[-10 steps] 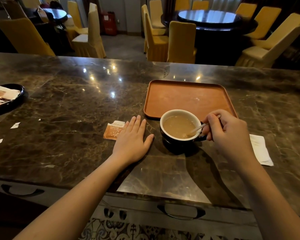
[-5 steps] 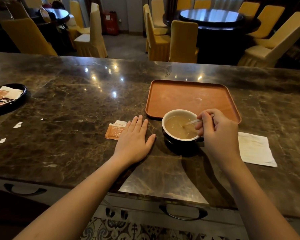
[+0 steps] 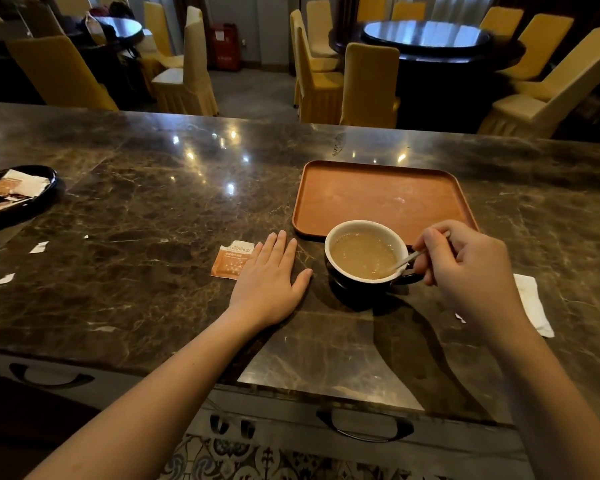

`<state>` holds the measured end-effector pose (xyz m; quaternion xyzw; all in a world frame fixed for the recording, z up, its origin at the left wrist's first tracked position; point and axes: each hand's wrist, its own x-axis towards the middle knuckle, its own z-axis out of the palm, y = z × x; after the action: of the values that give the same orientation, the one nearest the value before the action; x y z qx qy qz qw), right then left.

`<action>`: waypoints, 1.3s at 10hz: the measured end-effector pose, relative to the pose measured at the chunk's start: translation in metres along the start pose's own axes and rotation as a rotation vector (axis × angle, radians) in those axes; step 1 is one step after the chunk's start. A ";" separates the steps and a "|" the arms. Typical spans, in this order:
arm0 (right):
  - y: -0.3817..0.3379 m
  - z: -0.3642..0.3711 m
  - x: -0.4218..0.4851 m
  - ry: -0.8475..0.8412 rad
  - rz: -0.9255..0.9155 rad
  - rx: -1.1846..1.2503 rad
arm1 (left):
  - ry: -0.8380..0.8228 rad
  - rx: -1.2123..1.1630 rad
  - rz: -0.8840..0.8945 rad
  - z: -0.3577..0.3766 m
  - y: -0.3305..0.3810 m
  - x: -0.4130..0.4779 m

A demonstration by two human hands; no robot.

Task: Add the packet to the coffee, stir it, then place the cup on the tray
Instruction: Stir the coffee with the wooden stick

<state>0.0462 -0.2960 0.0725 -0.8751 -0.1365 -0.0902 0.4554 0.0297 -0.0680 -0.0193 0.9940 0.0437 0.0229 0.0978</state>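
Stirring on: right hand (image 3: pixel 471 268) drawn back, spoon (image 3: pixel 407 259) at cup (image 3: pixel 364 261) edge.

The round ceramic cup (image 3: pixel 365 271), black outside and white within, holds pale tan coffee (image 3: pixel 362 254). Behind it lies a plain terracotta-orange rectangular tray (image 3: pixel 378 195). The brown marble counter (image 3: pixel 153 209) is veined cream, and by the left fingertips sits an orange-and-white torn paper packet (image 3: pixel 232 260).

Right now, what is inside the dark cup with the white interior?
The dark cup with the white interior holds light brown, milky coffee. A thin metal spoon, held by the right hand, dips in at the right side. Its bowl is submerged and cannot be seen.
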 end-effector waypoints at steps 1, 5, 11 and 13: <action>0.004 0.000 0.002 0.056 -0.012 -0.036 | -0.001 0.003 -0.003 0.000 0.000 0.001; 0.004 0.031 0.008 0.158 -0.041 0.054 | 0.001 0.007 0.000 0.000 0.000 0.000; 0.005 -0.001 0.007 0.003 -0.030 -0.034 | 0.000 0.010 0.005 0.001 -0.001 0.001; 0.009 0.006 0.011 0.118 -0.073 -0.079 | 0.001 0.011 0.003 0.001 -0.001 0.001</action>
<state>0.0591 -0.2941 0.0656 -0.8800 -0.1375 -0.1633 0.4242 0.0305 -0.0675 -0.0206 0.9945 0.0426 0.0233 0.0923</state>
